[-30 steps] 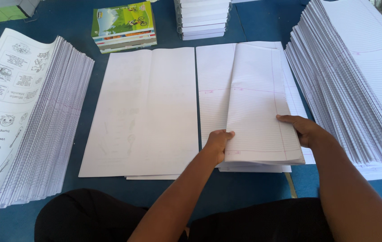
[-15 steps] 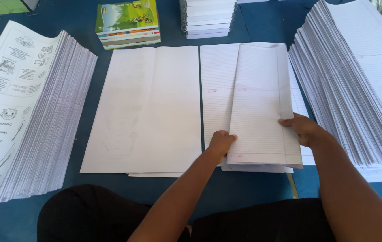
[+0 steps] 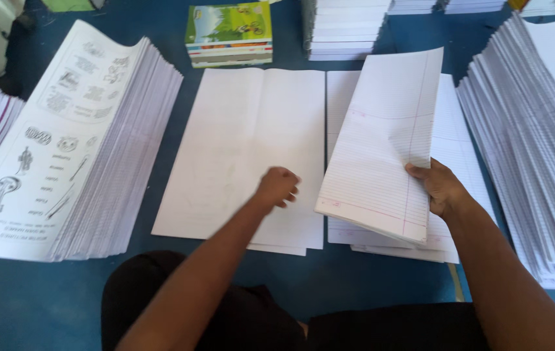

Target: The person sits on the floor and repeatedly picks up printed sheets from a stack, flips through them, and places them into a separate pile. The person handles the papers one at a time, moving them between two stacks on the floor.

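Ruled white paper sheets with a red margin line are lifted at a tilt above the flat pile of ruled sheets on the blue bench. The right hand grips their right edge, thumb on top and fingers beneath. The left hand hangs loosely curled, holding nothing, over the open spread of blank white folded sheets just left of the pile. A fanned stack of printed sheets with line drawings lies at far left, a tall fanned stack of ruled paper at far right. A short stack of green-covered books sits beyond the spread.
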